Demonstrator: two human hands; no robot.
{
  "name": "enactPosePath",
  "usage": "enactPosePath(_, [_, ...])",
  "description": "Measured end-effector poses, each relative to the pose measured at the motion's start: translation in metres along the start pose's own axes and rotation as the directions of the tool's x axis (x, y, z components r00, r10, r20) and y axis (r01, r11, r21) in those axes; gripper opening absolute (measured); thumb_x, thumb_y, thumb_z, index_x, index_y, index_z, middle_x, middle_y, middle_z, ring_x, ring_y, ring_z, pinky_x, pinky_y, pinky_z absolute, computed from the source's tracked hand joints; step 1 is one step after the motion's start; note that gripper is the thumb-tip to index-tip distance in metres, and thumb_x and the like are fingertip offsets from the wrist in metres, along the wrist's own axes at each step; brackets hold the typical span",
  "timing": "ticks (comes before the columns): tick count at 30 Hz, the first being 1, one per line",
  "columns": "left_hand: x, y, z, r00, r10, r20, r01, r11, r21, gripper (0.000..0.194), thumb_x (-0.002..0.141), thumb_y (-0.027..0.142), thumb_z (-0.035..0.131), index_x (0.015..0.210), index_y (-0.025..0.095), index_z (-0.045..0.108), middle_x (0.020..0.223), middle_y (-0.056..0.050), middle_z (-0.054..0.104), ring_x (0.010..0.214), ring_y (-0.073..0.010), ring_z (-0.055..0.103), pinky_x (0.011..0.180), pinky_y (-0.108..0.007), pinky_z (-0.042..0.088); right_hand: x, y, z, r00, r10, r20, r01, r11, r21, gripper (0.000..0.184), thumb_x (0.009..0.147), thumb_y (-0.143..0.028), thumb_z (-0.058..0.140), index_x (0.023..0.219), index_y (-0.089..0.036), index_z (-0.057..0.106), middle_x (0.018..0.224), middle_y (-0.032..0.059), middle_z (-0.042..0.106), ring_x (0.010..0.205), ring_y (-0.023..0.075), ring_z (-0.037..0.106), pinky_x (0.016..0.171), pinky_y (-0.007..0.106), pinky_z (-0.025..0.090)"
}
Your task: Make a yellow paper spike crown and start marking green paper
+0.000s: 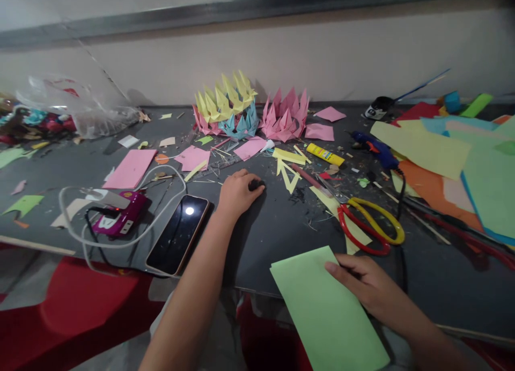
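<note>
My left hand (238, 191) rests on the dark table, its fingers curled round a small black object (255, 185) whose kind I cannot make out. Folded light green paper (325, 312) is pinched along its right side by my right hand (362, 280), thumb on top, over the table's front edge. Scissors (362, 226) with red and yellow handles lie just beyond that hand. Yellow paper strips (288, 170) and a yellow glue stick (325, 154) lie ahead, between the two hands. A phone (178, 234) is left of my left forearm.
Folded-paper crowns, one yellow (225, 98) and one pink (285, 113), stand near the wall. A purple power adapter (123, 215) with looped cables sits at left. At right are a blue glue gun (374, 147) and stacked coloured paper (488, 178). Paper scraps litter the table.
</note>
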State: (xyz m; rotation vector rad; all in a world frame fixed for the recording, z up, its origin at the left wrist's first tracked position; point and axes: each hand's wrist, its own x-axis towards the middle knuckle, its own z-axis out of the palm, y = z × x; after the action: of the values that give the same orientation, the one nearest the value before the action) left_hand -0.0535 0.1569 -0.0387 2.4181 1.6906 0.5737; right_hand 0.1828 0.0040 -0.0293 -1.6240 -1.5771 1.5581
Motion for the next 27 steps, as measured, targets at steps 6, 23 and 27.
enactPosePath(6, [0.0009,-0.0002,-0.0001,1.0,-0.01,-0.016,0.01,1.0,0.029,0.017,0.082,0.029,0.052,0.086,0.022,0.068,0.081,-0.002,0.059,0.076,-0.0159,0.057,0.062,-0.026,0.039,0.0002,-0.0004,0.0006,1.0,0.008,0.013,-0.008,1.0,0.007,0.046,0.079,-0.056,0.046,0.07,-0.015,0.064,0.06,0.0015,0.057,0.053,0.0122,0.048,0.047,0.022,0.038])
enactPosePath(23, [0.0011,0.0004,-0.0035,0.998,0.061,0.013,-0.063,0.986,0.155,0.026,0.083,0.04,0.052,0.095,0.024,0.07,0.086,-0.003,0.06,0.081,-0.0169,0.057,0.069,-0.029,0.039,0.0004,0.0017,0.0,1.0,-0.015,-0.004,0.015,1.0,0.013,0.044,0.079,-0.056,0.047,0.071,-0.016,0.064,0.064,0.0026,0.059,0.056,0.0137,0.05,0.047,0.022,0.038])
enactPosePath(27, [0.0016,0.0056,-0.0065,0.989,0.106,0.1,-0.13,0.952,0.276,0.022,0.083,0.034,0.052,0.09,0.026,0.071,0.087,-0.003,0.061,0.084,-0.0184,0.056,0.071,-0.031,0.038,0.0002,0.0016,-0.0002,1.0,-0.028,0.008,0.028,0.999,0.035,0.042,0.079,-0.053,0.048,0.072,-0.015,0.064,0.063,0.002,0.059,0.055,0.0127,0.049,0.047,0.022,0.037])
